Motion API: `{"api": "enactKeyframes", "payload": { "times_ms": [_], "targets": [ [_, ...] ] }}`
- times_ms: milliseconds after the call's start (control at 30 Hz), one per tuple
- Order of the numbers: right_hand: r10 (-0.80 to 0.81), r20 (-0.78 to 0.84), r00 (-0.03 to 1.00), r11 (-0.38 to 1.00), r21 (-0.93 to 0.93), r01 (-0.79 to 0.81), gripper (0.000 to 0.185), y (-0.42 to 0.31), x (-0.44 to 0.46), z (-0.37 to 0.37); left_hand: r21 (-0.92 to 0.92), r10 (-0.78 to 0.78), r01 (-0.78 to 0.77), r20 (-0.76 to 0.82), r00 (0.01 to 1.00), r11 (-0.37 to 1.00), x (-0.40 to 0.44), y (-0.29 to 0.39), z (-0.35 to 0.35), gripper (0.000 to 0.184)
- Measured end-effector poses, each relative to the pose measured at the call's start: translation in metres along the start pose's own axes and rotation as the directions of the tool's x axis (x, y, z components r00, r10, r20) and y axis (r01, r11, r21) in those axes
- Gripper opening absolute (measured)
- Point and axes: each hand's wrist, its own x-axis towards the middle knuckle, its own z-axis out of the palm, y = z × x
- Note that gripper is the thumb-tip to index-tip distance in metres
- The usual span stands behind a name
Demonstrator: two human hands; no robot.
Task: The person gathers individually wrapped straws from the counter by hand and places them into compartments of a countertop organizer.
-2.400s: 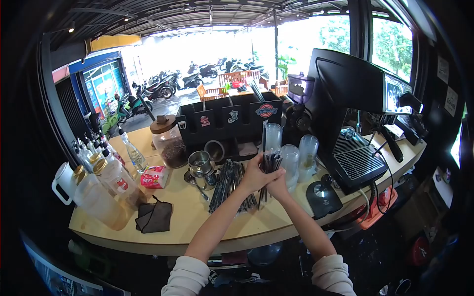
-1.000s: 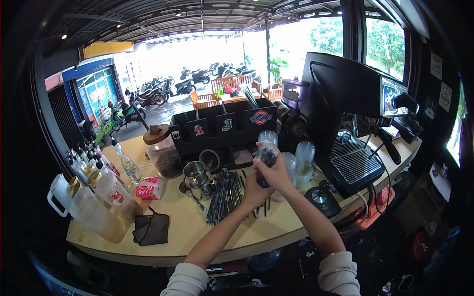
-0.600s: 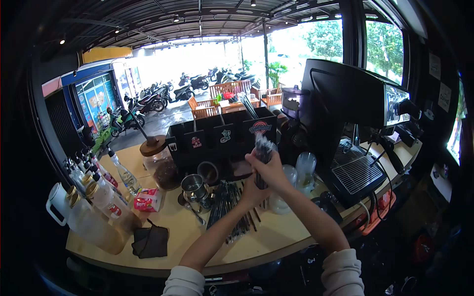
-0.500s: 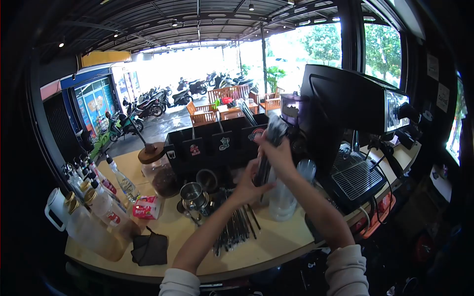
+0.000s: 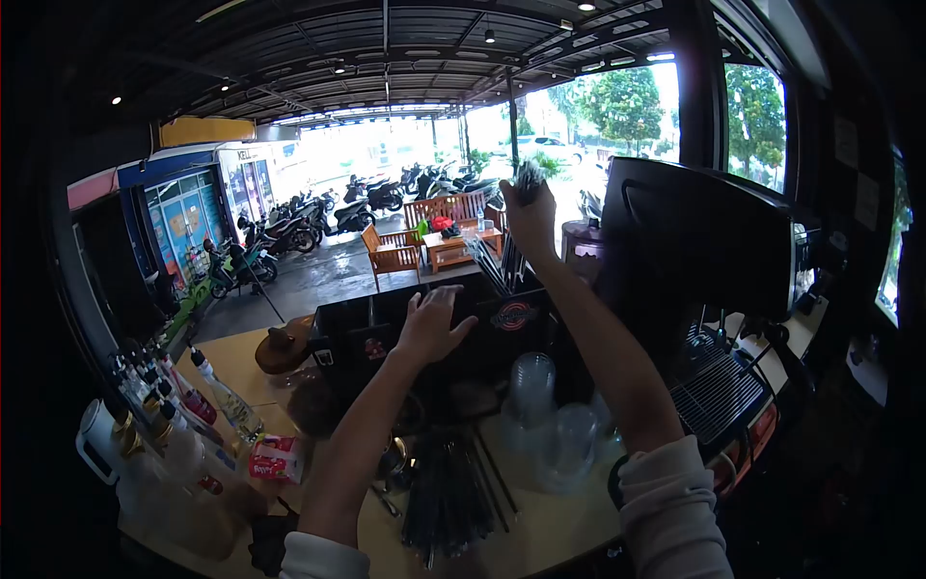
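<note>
My right hand (image 5: 531, 220) is raised above the black divided box (image 5: 434, 333), its fingers wrapped round a bundle of wrapped straws (image 5: 528, 176). The bundle's tops stick out above the fist, and its lower part reaches down behind my wrist toward the box. More straws (image 5: 490, 265) stand tilted in a compartment just left of it. My left hand (image 5: 431, 325) hangs in front of the box with fingers apart and nothing in it. On the counter below lies a loose pile of dark straws (image 5: 449, 497).
Clear plastic cups (image 5: 566, 449) stand right of the pile. A coffee machine (image 5: 704, 241) fills the right side. Several bottles (image 5: 227, 396), a pink packet (image 5: 276, 457) and a jar with a wooden lid (image 5: 285, 347) are on the left.
My right hand has risen with the straw bundle to above the box. My left hand has let go of the bundle and moved left, its fingers opening.
</note>
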Motion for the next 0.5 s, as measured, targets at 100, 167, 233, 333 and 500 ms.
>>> {"api": "enactKeyframes", "payload": {
  "times_ms": [100,167,233,333,500],
  "targets": [
    [0.089,0.145,0.985,0.991,0.083,-0.101,0.02,0.046,0.001,0.012,0.211,0.071,-0.089,0.094,0.993,0.973,-0.005,-0.002,0.011,0.066],
    [0.057,0.183,0.981,0.99,0.113,-0.079,0.021,0.059,-0.005,0.013,0.208,0.035,-0.06,0.123,0.992,0.976,-0.005,-0.002,0.01,0.078],
    [0.069,0.297,0.952,0.993,-0.113,-0.037,0.024,0.071,-0.015,0.01,0.188,0.062,-0.079,0.095,0.994,0.979,-0.005,-0.001,0.007,0.087],
    [0.118,0.399,0.909,0.984,-0.17,-0.053,0.028,0.088,-0.026,0.005,0.169,0.063,-0.077,0.087,0.994,0.983,-0.006,0.001,0.005,0.093],
    [0.304,0.564,0.768,0.944,-0.073,-0.321,0.047,0.105,-0.041,-0.009,0.141,0.08,-0.086,0.049,0.996,0.986,-0.007,-0.001,0.006,0.093]
  ]
}}
